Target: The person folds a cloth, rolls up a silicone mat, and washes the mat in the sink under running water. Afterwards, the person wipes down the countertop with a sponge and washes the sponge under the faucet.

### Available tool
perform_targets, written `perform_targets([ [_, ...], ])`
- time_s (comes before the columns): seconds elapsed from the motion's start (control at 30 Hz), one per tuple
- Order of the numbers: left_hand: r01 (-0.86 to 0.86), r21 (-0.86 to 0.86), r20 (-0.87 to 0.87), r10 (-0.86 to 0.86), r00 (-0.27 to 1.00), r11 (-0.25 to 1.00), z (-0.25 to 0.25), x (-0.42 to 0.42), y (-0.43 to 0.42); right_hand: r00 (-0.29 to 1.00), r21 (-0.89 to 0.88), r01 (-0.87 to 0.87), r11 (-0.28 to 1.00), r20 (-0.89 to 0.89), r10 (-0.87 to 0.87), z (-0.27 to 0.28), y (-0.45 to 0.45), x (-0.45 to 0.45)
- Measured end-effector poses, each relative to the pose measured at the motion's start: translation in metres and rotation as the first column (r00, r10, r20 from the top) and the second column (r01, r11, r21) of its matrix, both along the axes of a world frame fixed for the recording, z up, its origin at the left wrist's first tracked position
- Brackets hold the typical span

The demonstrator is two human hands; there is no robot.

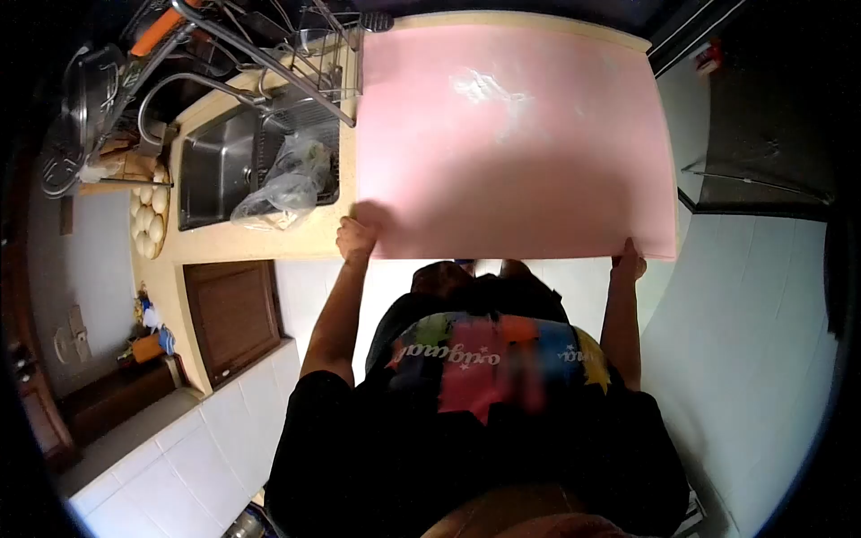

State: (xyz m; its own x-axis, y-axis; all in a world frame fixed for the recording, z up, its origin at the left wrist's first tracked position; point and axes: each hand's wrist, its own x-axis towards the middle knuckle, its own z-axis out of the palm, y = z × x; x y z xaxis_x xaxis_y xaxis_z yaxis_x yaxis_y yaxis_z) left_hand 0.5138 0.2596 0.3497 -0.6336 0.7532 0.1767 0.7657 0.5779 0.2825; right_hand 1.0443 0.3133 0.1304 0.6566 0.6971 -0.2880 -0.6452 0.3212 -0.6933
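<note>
Grip on the near edge: left hand (357, 238) clamped at the left corner of the pink mat (516, 170), right hand (630, 261) clamped close to the right corner. Neither hand nearer; each has its own end. Mat's long axis appears to run left-right, hand to hand. Mat spreads forward from the grip, away from the body, over the worktop (251, 244), right of the sink (215, 166). Undersides of fingers hidden.

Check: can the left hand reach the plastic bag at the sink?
Likely yes: the left hand holds the near left corner of the pink mat, close to the plastic bag, with only bare counter seen between; it must release first.
</note>
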Motion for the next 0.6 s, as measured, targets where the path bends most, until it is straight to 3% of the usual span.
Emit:
perform_targets([
  [0.03, 0.046, 0.116, 0.126, -0.060, 0.990, 0.992, 0.003, 0.000, -0.016, 1.000, -0.019, 0.004, 1.000, 0.009, -0.004, 0.012, -0.028, 0.013],
  [0.1, 0.222, 0.102, 0.238, -0.240, 0.941, 0.970, 0.012, -0.012, -0.019, 0.925, 0.219, -0.227, 0.949, -0.256, 0.280, 0.093, -0.062, 0.035],
  [0.13, 0.225, 0.096, 0.248, -0.242, 0.938, 0.970, 0.015, -0.018, -0.028, 0.941, 0.151, -0.216, 0.965, -0.231, 0.247, 0.152, -0.090, 0.030],
  [0.17, 0.412, 0.044, 0.088, -0.414, 0.906, 0.910, 0.017, -0.026, -0.036, 0.944, 0.147, -0.210, 0.967, -0.228, 0.240, 0.165, -0.102, 0.044],
  [0.23, 0.504, 0.176, 0.305, -0.534, 0.789, 0.846, 0.049, -0.028, -0.043, 0.957, 0.162, -0.290, 0.943, 0.023, 0.290, 0.201, -0.100, 0.071],
  [0.27, 0.403, 0.396, 0.554, -0.565, 0.612, 0.825, 0.064, -0.032, -0.055, 0.956, 0.239, -0.294, 0.925, 0.061, 0.288, 0.229, -0.116, 0.079],
  [0.3, 0.220, 0.554, 0.720, -0.595, 0.357, 0.803, 0.076, -0.030, -0.061, 0.953, 0.311, -0.303, 0.901, 0.099, 0.287, 0.261, -0.125, 0.086],
  [0.37, 0.020, 0.484, 0.861, -0.480, 0.168, 0.875, 0.172, 0.022, -0.116, 0.974, 0.317, -0.197, 0.928, 0.172, 0.148, 0.315, -0.161, 0.099],
  [0.43, -0.069, 0.491, 0.870, -0.485, 0.089, 0.868, 0.212, 0.038, -0.133, 0.972, 0.323, -0.190, 0.927, 0.192, 0.132, 0.349, -0.170, 0.112],
  [0.5, -0.028, 0.445, 0.895, -0.444, 0.042, 0.895, 0.221, 0.018, -0.134, 0.925, 0.209, -0.199, 0.957, 0.362, 0.113, 0.361, -0.178, 0.130],
  [0.53, -0.036, 0.412, 0.909, -0.408, 0.087, 0.911, 0.229, 0.021, -0.128, 0.928, 0.162, -0.150, 0.975, 0.362, 0.082, 0.376, -0.174, 0.128],
  [0.6, -0.089, 0.524, 0.845, -0.530, -0.072, 0.847, 0.249, 0.057, -0.155, 0.881, 0.070, -0.127, 0.989, 0.467, 0.080, 0.394, -0.210, 0.130],
])
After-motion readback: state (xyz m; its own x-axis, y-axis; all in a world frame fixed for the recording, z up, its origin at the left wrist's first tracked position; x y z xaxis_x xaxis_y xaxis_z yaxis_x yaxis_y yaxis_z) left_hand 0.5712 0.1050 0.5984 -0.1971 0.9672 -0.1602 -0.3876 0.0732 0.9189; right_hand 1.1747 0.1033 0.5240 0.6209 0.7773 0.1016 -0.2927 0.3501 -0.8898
